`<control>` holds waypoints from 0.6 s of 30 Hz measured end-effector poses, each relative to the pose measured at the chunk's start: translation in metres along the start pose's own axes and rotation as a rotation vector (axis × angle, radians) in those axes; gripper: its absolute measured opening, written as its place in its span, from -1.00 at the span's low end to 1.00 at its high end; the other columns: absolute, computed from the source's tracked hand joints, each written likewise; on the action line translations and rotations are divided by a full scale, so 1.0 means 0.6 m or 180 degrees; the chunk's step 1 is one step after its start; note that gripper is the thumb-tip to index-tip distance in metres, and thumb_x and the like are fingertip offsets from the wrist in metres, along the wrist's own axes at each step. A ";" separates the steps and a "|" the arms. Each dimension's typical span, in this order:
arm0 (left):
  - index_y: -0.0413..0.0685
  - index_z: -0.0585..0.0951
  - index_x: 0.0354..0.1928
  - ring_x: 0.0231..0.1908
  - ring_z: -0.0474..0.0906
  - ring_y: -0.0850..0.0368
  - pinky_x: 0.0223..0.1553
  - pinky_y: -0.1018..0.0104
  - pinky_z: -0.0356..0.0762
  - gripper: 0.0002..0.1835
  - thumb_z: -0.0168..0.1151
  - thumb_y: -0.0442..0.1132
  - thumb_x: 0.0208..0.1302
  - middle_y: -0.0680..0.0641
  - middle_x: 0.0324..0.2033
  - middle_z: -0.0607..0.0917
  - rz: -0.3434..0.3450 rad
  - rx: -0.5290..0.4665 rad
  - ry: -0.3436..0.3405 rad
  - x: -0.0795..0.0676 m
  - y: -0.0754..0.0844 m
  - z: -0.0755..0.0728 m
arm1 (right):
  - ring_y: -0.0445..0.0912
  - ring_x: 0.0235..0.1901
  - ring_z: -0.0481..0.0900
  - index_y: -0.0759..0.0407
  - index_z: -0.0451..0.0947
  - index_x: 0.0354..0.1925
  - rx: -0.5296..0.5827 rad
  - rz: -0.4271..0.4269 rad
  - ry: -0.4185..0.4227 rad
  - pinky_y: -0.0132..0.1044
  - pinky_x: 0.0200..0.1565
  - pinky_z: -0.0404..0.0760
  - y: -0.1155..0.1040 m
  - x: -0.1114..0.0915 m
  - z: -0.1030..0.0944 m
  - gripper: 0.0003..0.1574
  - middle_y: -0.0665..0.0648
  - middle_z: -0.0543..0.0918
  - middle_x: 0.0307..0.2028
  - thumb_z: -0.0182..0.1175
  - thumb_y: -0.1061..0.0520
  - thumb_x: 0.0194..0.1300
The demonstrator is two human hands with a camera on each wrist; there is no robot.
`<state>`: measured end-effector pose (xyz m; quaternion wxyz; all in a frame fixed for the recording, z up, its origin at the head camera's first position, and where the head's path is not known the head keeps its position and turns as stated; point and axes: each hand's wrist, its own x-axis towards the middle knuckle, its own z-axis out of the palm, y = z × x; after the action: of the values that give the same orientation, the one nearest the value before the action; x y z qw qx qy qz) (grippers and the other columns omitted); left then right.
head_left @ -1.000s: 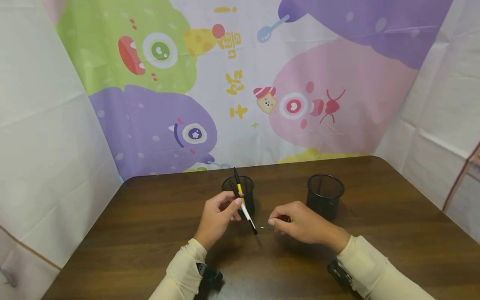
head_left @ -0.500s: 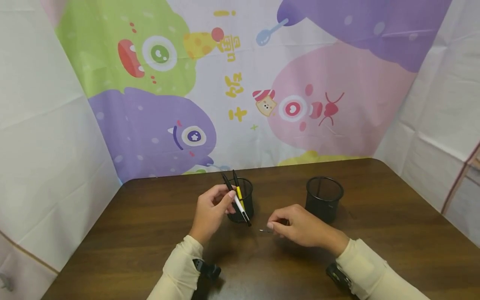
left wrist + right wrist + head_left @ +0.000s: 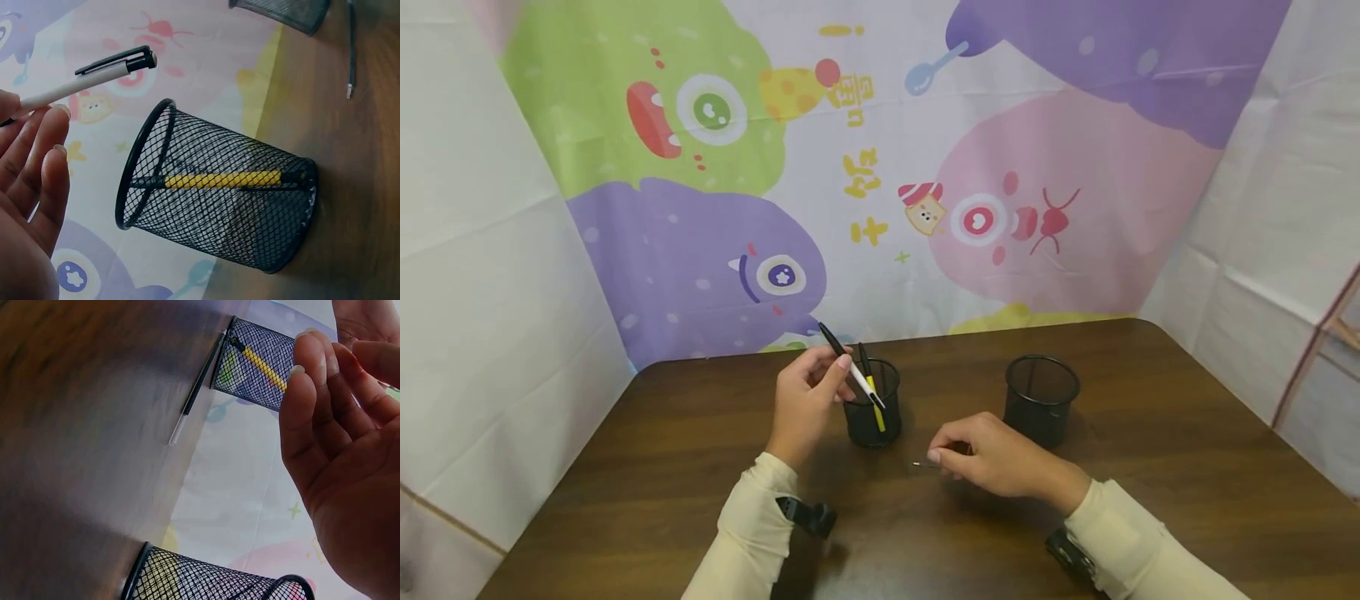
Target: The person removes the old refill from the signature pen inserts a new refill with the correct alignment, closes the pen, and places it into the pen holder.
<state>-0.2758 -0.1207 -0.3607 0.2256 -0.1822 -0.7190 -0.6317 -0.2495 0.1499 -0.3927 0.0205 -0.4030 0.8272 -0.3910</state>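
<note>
My left hand (image 3: 801, 400) pinches a white ballpoint pen (image 3: 103, 81) with black ends between thumb and fingers. It holds the pen tilted beside and above the rim of the left black mesh cup (image 3: 892, 417). A yellow pen (image 3: 222, 179) with black ends stands inside that cup. Loosely curled, my right hand (image 3: 992, 454) hovers over the table. Below its fingers lies a thin dark stick (image 3: 199, 381) with a silvery tip, resembling a pen refill. In the right wrist view the stick sits apart from the fingers, and nothing shows in that hand.
A second black mesh cup (image 3: 1037, 417) stands to the right, behind my right hand. The brown wooden table (image 3: 700, 475) ends at a cartoon-printed cloth (image 3: 895, 283) at the back. Pale cloth sides (image 3: 497, 250) flank it.
My left hand has moved up and to the left with the white pen, uncovering more of the left cup. My right hand has stayed almost still.
</note>
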 end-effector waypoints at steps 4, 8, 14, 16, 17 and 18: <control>-0.25 0.69 -0.09 -0.61 0.62 0.07 -0.52 0.33 0.60 -0.82 0.28 -0.27 0.40 -0.22 -0.40 0.68 0.0073 -0.0012 0.0212 0.007 -0.008 -0.005 | -0.24 -0.51 0.56 0.05 0.69 -0.26 0.0001 -0.0037 -0.0001 -0.35 -0.48 0.59 0.000 0.000 0.001 -0.79 -0.10 0.61 -0.51 0.18 0.03 0.49; -0.28 0.68 -0.12 -0.62 0.61 0.13 -0.55 0.40 0.57 -0.82 0.29 -0.28 0.39 -0.14 -0.45 0.67 0.0149 -0.0005 0.0391 0.011 -0.016 -0.008 | -0.22 -0.49 0.59 0.04 0.68 -0.26 0.0022 0.0014 -0.0037 -0.34 -0.46 0.60 0.001 0.000 0.001 -0.78 -0.07 0.64 -0.49 0.18 0.01 0.49; -0.26 0.69 -0.15 -0.63 0.59 0.12 -0.56 0.39 0.56 -0.84 0.30 -0.28 0.38 -0.04 -0.52 0.66 0.0156 0.0005 0.0478 0.012 -0.023 -0.016 | -0.19 -0.47 0.61 0.05 0.68 -0.27 0.0038 0.0061 -0.0097 -0.33 -0.44 0.62 0.000 0.000 0.001 -0.77 -0.10 0.63 -0.48 0.17 0.01 0.49; -0.24 0.70 -0.14 -0.62 0.60 0.09 -0.55 0.38 0.57 -0.84 0.31 -0.27 0.38 -0.05 -0.52 0.66 0.0114 0.0055 0.0451 0.011 -0.025 -0.018 | -0.19 -0.47 0.61 0.05 0.68 -0.27 0.0031 0.0077 -0.0102 -0.34 -0.43 0.62 -0.001 0.000 0.002 -0.78 -0.10 0.63 -0.48 0.18 0.02 0.49; -0.24 0.70 -0.14 -0.62 0.61 0.07 -0.54 0.37 0.58 -0.84 0.31 -0.27 0.38 -0.05 -0.52 0.67 0.0092 0.0078 0.0435 0.011 -0.027 -0.019 | -0.19 -0.47 0.61 0.05 0.68 -0.27 0.0034 0.0079 -0.0106 -0.34 -0.43 0.62 -0.001 0.000 0.003 -0.78 -0.09 0.64 -0.48 0.18 0.02 0.49; -0.23 0.71 -0.13 -0.62 0.61 0.05 -0.54 0.36 0.58 -0.84 0.31 -0.27 0.38 -0.05 -0.51 0.67 0.0067 0.0106 0.0418 0.010 -0.028 -0.020 | -0.20 -0.47 0.61 0.06 0.68 -0.27 0.0035 0.0082 -0.0112 -0.34 -0.43 0.62 -0.002 0.000 0.003 -0.78 -0.09 0.64 -0.48 0.18 0.02 0.49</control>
<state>-0.2887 -0.1350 -0.3700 0.2820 -0.1441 -0.7111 -0.6278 -0.2484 0.1482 -0.3933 0.0423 -0.3990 0.8297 -0.3882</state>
